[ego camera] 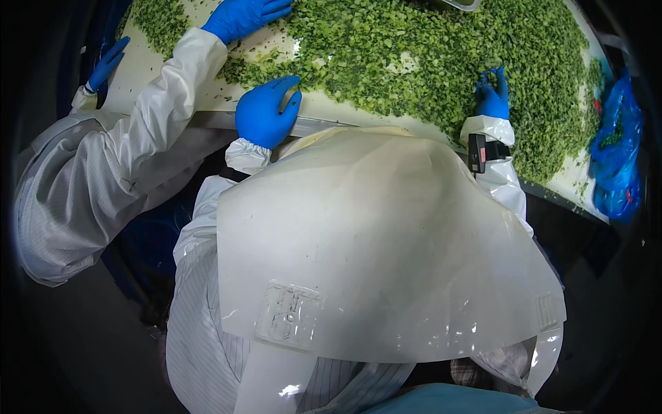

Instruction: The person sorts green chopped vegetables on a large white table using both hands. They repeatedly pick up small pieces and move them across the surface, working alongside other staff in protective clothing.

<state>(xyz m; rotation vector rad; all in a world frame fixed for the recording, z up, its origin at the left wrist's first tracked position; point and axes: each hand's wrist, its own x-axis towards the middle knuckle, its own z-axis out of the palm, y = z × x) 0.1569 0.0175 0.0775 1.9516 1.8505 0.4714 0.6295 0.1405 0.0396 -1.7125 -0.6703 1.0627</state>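
Note:
A wide layer of chopped green leafy vegetable [393, 62] covers much of the white tabletop [331, 106] before me. My left hand [265, 113], in a blue glove, is over the near edge of the table. Its thumb stands apart from the fingers, a small green fleck sticks to the glove, and nothing shows in its grasp. My right hand [493, 97], also blue-gloved, reaches into the greens on the right. Its fingers are spread, with green bits on and between them. A black device [477, 153] is strapped at my right wrist.
At left, a co-worker's gloved hand [247, 18] reaches across the table, the other hand [107, 64] at its left edge. A blue plastic bag [618, 150] hangs at the right edge. A metal-rimmed container [463, 5] shows at the top. My white apron [382, 233] fills the foreground.

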